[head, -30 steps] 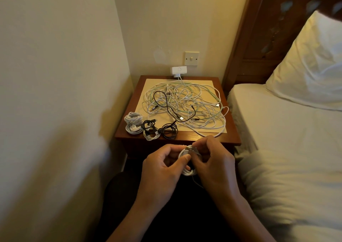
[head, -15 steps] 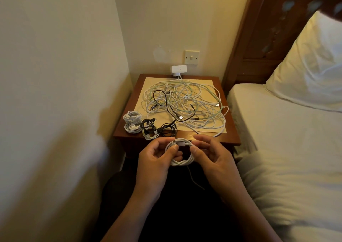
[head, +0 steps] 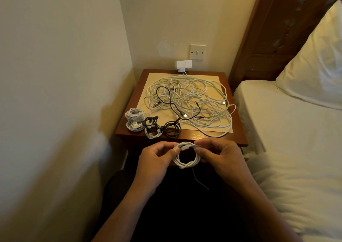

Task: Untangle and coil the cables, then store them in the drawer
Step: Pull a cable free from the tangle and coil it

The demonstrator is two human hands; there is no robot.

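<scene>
A white coiled cable (head: 187, 160) hangs in front of the bedside table (head: 238, 136), held between both hands. My left hand (head: 157, 162) pinches its left side and my right hand (head: 220, 158) pinches its right side near the plug end. On the table top lies a big tangle of white, green and black cables (head: 192, 102). Several finished coils sit at the table's front left: white coils (head: 135, 119) and black coils (head: 172, 128). No drawer is visible; the table front is hidden behind my hands.
A white charger (head: 183, 64) is plugged in at the wall behind the table, below a light switch (head: 197, 51). A bed with white sheets (head: 286, 130) and a pillow (head: 318, 62) stands close on the right. A wall runs along the left.
The coil has been opened out and raised toward the table edge, and my hands have spread apart to its two sides. The table's cables have not moved.
</scene>
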